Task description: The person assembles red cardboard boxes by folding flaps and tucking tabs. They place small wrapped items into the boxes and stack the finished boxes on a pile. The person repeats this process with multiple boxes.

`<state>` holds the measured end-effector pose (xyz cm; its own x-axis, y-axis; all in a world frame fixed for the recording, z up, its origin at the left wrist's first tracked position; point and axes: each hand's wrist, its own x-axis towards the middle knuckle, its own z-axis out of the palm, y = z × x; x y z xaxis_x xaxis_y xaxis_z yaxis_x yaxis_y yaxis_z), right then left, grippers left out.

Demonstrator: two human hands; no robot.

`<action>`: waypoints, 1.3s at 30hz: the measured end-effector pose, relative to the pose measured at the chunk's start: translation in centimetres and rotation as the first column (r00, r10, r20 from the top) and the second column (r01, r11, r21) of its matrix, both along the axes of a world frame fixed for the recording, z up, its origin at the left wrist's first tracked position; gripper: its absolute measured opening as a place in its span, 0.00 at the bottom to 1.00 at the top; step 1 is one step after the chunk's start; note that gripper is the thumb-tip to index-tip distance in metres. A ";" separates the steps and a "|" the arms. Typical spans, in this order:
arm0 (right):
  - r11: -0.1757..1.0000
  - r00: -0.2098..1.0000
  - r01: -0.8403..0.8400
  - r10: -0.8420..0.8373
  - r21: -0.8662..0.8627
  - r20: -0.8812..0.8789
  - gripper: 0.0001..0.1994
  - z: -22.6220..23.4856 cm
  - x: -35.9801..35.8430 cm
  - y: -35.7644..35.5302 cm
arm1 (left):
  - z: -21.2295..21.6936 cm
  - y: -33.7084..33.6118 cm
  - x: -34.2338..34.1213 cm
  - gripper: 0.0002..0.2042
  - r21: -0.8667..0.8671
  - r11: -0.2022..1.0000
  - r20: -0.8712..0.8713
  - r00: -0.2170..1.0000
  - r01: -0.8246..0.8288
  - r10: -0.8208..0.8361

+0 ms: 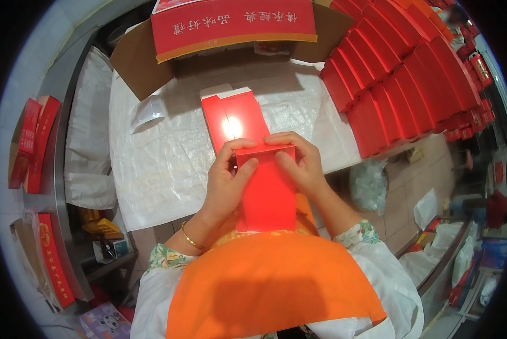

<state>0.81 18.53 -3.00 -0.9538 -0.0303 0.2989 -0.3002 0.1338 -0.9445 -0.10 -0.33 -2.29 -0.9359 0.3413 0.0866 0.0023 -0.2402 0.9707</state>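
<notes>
A red cardboard box stands close in front of my orange apron, its upper end between my two hands. My left hand grips its left top corner, thumb on the near face and fingers at the edge. On the right top corner my right hand holds on in the same way, fingertips along the upper fold. Just beyond my hands, flat red cartons with pale flaps lie on the white-covered table. The undersides of my fingers are partly hidden.
A large open carton stands at the table's far side. Rows of stacked red boxes rise at the right. A white curved piece lies left of the cartons. A clear plastic bag hangs below the table's right edge.
</notes>
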 end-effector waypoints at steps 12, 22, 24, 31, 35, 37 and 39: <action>0.997 0.999 -0.003 -0.001 0.075 0.053 0.11 0.9 0.3 0.3 | -0.9 0.5 0.4 0.12 -0.258 0.965 -0.175 0.985 -0.055 0.009; 0.951 0.950 -0.262 0.284 0.165 -0.128 0.13 5.1 -0.7 2.4 | 0.7 0.2 0.4 0.13 -0.126 0.990 -0.337 0.941 -0.069 0.023; 0.935 0.951 -0.283 0.303 0.215 -0.063 0.16 8.2 0.0 2.2 | 1.9 0.1 0.5 0.17 -0.150 0.984 -0.437 0.899 -0.093 0.018; 0.839 0.949 -0.234 0.306 0.491 -0.070 0.17 11.5 1.1 2.1 | 2.8 0.3 0.9 0.19 -0.080 0.996 -0.382 0.924 -0.027 -0.006; 0.806 0.924 -0.147 0.318 0.573 -0.211 0.15 11.1 1.2 1.9 | 2.8 0.6 0.9 0.18 -0.047 0.999 -0.382 0.924 -0.012 -0.007; 0.814 0.930 -0.164 0.316 0.556 -0.188 0.14 11.2 1.1 1.9 | 2.9 0.7 1.0 0.17 -0.043 0.999 -0.363 0.932 -0.002 -0.013; 0.839 0.931 -0.198 0.322 0.507 -0.170 0.14 10.9 0.9 1.9 | 3.0 0.7 1.0 0.17 -0.031 1.000 -0.368 0.930 0.002 -0.013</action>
<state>1.68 20.41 7.95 -0.7908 -0.4641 0.3991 -0.5950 0.4300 -0.6790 0.92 0.41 0.68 -0.8376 0.3560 0.4144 0.3593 -0.2125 0.9087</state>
